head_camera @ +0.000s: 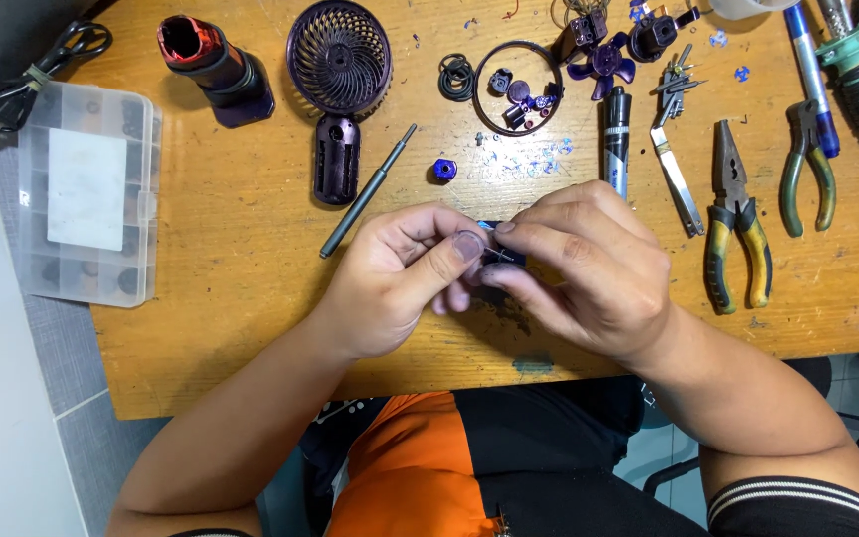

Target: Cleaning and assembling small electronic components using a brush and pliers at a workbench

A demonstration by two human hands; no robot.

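Note:
My left hand (400, 278) and my right hand (584, 264) meet above the middle of the wooden table (241, 249). Between their fingertips they pinch a small dark blue part (502, 255), mostly hidden by the fingers. A thin pin or wire shows at the part. A purple hand-fan housing with a round grille (338, 70) lies behind the hands, next to a grey rod-shaped screwdriver (365, 194). A small blue nut (443, 169) sits just beyond the hands.
A clear plastic parts box (86, 194) lies at the left edge with a black cable (37, 75). A red-black cylinder (216, 65), a ring with small parts (519, 89), a fan blade (603, 65), tweezers (676, 179), pliers (736, 219) and cutters (805, 169) lie at the back and right.

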